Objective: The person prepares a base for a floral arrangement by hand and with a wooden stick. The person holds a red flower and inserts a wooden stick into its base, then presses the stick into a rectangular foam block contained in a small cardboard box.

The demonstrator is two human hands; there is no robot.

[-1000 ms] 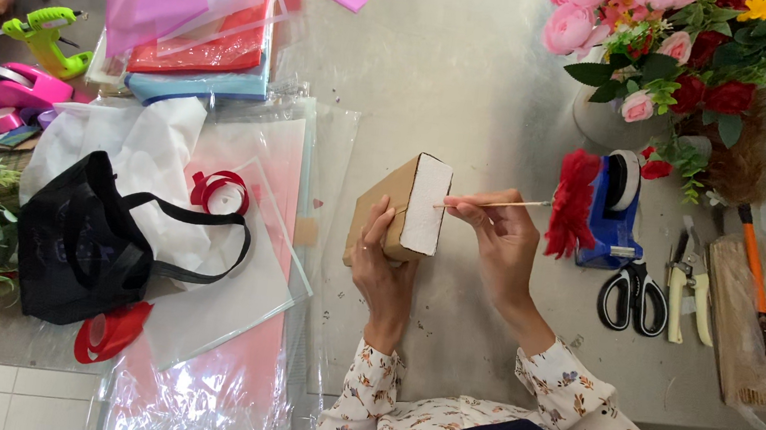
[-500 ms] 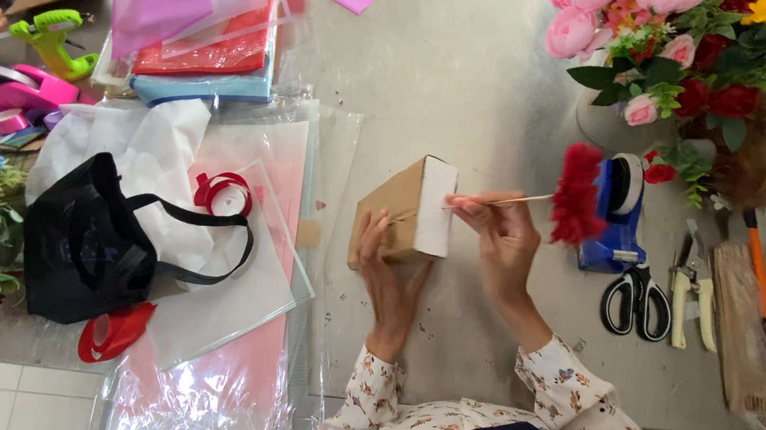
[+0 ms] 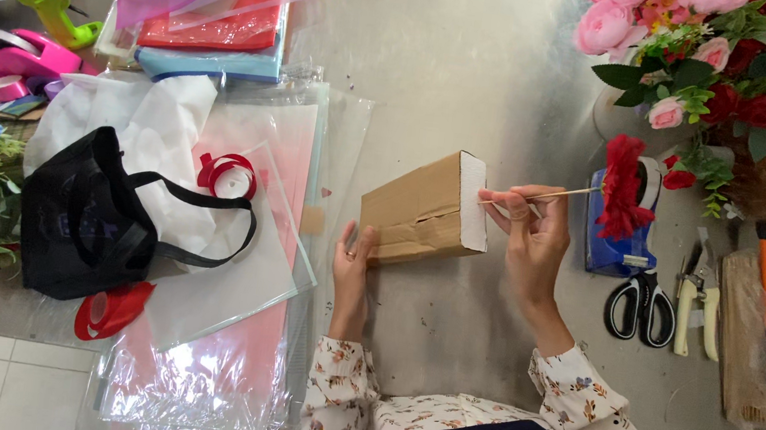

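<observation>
— What carries everything?
— A grey tabletop (image 3: 476, 72).

— What lies on it at the left of the frame?
— A black bag (image 3: 89, 220) on clear plastic sheets (image 3: 233, 265), with coloured paper sheets (image 3: 215, 4) and a pink tape dispenser (image 3: 12, 53) at upper left.

— And in the centre and at the right?
— In the centre a cardboard box (image 3: 424, 210); at right black scissors (image 3: 640, 307) beside a blue tape dispenser (image 3: 615, 246), with a flower arrangement (image 3: 708, 60) at upper right.

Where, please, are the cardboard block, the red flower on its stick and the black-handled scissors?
cardboard block (image 3: 417, 211): head view, on its brown top face.
red flower (image 3: 622, 186): head view, on the petals.
scissors (image 3: 640, 307): head view, on the black handles.
</observation>
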